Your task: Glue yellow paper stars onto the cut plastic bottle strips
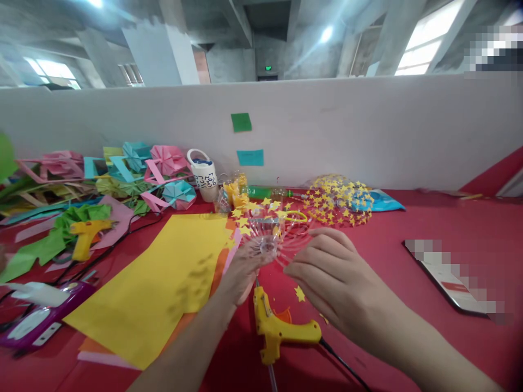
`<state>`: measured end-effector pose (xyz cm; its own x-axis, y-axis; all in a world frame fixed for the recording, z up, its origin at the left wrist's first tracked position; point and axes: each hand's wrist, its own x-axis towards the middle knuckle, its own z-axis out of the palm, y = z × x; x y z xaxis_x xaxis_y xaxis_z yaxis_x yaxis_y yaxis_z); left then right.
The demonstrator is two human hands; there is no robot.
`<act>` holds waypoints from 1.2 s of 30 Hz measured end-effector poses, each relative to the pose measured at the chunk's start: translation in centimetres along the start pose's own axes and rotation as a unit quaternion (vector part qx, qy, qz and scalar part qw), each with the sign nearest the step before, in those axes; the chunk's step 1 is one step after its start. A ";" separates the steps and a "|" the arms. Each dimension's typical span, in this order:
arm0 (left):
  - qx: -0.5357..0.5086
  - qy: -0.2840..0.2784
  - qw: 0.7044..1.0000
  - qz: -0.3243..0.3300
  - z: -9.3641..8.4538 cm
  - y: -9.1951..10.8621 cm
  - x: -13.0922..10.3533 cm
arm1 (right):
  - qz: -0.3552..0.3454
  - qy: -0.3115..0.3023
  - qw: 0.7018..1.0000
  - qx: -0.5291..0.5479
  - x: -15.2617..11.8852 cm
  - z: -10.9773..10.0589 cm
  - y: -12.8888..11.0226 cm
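Note:
My left hand (244, 267) is closed on a clear plastic piece (267, 245) cut into thin strips that fan outward, with yellow stars on the strip tips. To its right, my right hand (322, 267) has its fingers pressed together by the strips; whatever they pinch is too small to make out. Below both hands a yellow glue gun (281, 329) lies on the red table, its nozzle pointing away from me. A loose yellow star (299, 294) rests beside it.
Yellow paper sheets (163, 272), a purple device (47, 316), another glue gun (86, 237) and folded paper shapes (167, 160) lie left. Behind are a white cup (204, 177), a green bottle (259, 192) and a star-covered bundle (337, 198). A phone (445, 277) lies right.

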<state>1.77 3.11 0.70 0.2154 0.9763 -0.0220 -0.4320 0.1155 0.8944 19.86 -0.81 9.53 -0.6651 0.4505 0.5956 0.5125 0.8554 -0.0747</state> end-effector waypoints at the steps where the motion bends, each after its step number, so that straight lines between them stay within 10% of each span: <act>1: 0.001 -0.003 1.000 0.003 0.0 0.0 0.0 | -0.002 0.005 1.000 -0.008 0.0 0.0 0.0; 14: 0.010 0.019 1.000 0.008 0.5 -0.2 -0.1 | -0.019 0.086 0.988 -0.129 -1.1 0.7 0.4; 26: -0.026 0.024 0.999 0.007 1.3 0.2 -0.3 | 0.172 0.125 0.969 0.127 -0.3 1.8 -0.8; 36: 0.004 0.036 0.999 0.006 0.9 0.0 -0.4 | 0.119 0.114 0.982 0.095 -0.5 1.7 -0.6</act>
<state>2.45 2.55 1.10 0.1463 0.9883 -0.0429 -0.4267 0.1022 0.8986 19.01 -1.13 7.93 -0.3890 0.5921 0.7058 0.5137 0.7754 -0.3673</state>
